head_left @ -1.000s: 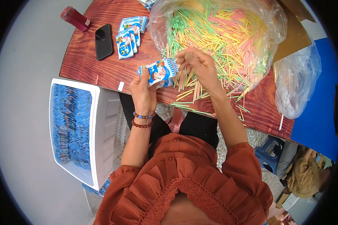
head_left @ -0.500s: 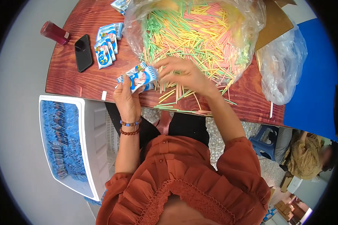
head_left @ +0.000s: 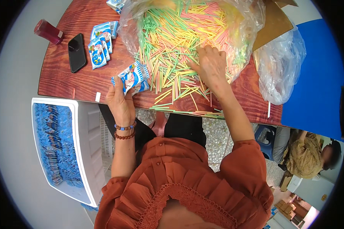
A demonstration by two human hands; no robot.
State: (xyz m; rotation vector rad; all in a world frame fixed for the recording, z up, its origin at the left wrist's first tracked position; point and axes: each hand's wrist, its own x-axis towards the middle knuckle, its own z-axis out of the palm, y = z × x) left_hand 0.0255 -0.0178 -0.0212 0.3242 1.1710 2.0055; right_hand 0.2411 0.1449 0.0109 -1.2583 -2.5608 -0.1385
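Note:
My left hand (head_left: 120, 102) is closed on a few blue-and-white packets (head_left: 130, 79), held fanned out near the table's front edge. Over a big heap of thin green, yellow and pink sticks (head_left: 172, 45) lies my right hand (head_left: 213, 70). Its fingers are bent down onto the sticks and its thumb stands apart from them; no stick is visibly gripped, though the fingertips are partly hidden. The heap spills out of a clear plastic bag (head_left: 127, 32) onto the wooden table (head_left: 61, 76). More blue-and-white packets (head_left: 98, 51) lie in a small overlapping pile to the left.
A black phone (head_left: 77, 53) and a red jar (head_left: 49, 32) lie at the left. Below stands a white bin (head_left: 75, 114) with rows of blue packets. Cardboard (head_left: 273, 28), a crumpled clear bag (head_left: 281, 72) and a blue surface (head_left: 313, 76) are right. Another person (head_left: 305, 156) sits farther off.
My right hand has left the packets in my left hand and moved right onto the stick heap. The left hand still holds its packets; the whole view has shifted slightly.

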